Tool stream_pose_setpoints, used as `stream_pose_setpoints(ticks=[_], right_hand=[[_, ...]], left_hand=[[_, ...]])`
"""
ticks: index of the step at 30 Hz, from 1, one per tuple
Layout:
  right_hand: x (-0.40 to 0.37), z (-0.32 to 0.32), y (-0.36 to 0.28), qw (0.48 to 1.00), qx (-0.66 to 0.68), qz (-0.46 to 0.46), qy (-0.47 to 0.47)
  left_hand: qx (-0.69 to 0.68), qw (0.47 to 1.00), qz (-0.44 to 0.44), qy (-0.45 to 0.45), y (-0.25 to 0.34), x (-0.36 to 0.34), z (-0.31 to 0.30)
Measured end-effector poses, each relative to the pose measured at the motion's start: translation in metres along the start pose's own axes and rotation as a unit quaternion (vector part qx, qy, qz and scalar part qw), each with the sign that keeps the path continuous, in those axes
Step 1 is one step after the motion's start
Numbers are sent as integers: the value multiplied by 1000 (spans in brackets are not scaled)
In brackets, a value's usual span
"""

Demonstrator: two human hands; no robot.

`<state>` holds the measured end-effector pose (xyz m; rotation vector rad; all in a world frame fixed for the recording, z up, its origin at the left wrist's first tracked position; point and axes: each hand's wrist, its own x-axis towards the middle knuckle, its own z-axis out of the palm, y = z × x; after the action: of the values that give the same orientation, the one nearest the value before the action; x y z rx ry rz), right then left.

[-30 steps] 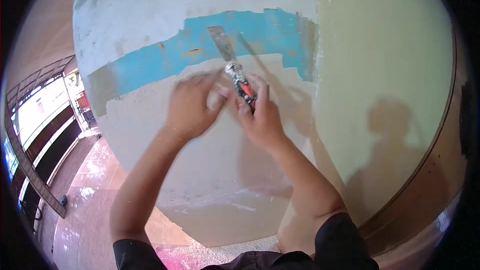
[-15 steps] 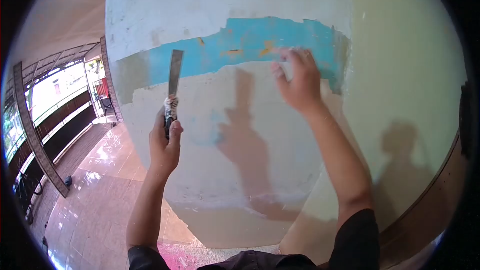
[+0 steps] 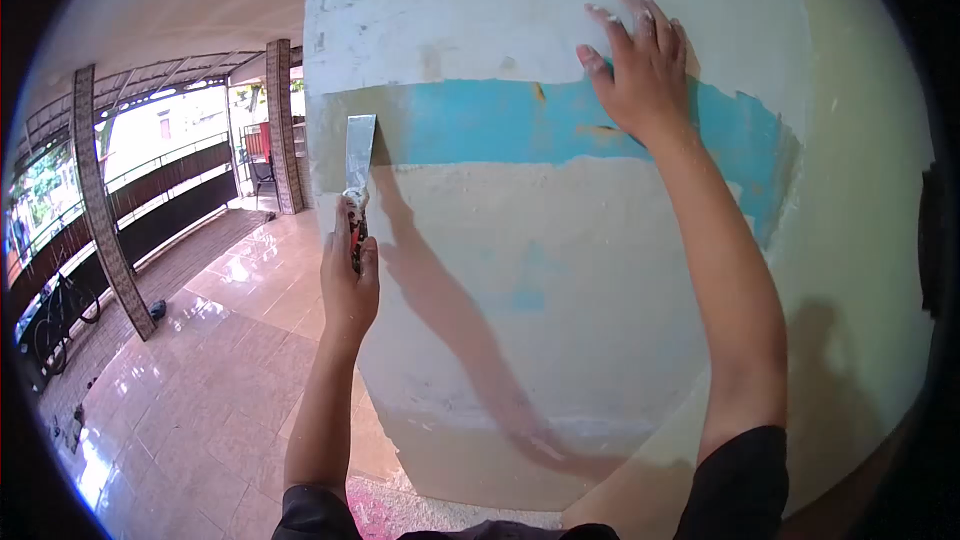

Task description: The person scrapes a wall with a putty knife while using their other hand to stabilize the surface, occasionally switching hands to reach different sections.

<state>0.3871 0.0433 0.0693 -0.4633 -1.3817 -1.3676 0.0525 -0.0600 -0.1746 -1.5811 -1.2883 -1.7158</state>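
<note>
My left hand (image 3: 352, 275) grips a putty knife (image 3: 361, 150) by its handle, with the metal blade pointing up over the left end of the blue band. White residue coats the base of the blade. My right hand (image 3: 645, 70) is spread on the wall, fingers apart, with whitish smears on the fingertips; it overlaps the upper edge of the blue band. The wall (image 3: 480, 20) is pale white above and greyish below. Across it runs an exposed strip of blue paint (image 3: 470, 122) with ragged edges and small orange-brown marks.
At the left lies a shiny tiled floor (image 3: 220, 360), with patterned pillars (image 3: 284, 130) and a dark railing (image 3: 190, 180) beyond. A bicycle (image 3: 65, 310) leans at the far left. Pinkish dust and debris (image 3: 385, 510) lie at the wall's foot.
The view has turned left. My right hand has moved up from the blue strip and its fingers have spread; the putty knife has shifted to the strip's left end, its blade turned flatter to view.
</note>
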Motion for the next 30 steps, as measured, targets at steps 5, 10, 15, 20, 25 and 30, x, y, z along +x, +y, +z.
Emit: stream_pose_setpoints(ticks=[5,10,15,20,25,30], right_hand=[[-6,3,8,999,-4,38,-10],[-7,1,1,998,-46,36,-27],[-10,4,3,996,-63,44,-47],[-10,2,-1,995,-79,46,-45],[-9,3,0,994,-83,47,-48],[-9,4,2,996,-79,38,-33]], left_hand=[[77,995,-57,-26,-22,27,-22],[64,996,-55,-30,-24,14,-23],[107,991,-54,-61,-10,47,-49],[128,980,-90,-123,-7,38,-49],[145,970,-124,-152,8,58,-54],[94,992,-4,-82,-13,35,-33]])
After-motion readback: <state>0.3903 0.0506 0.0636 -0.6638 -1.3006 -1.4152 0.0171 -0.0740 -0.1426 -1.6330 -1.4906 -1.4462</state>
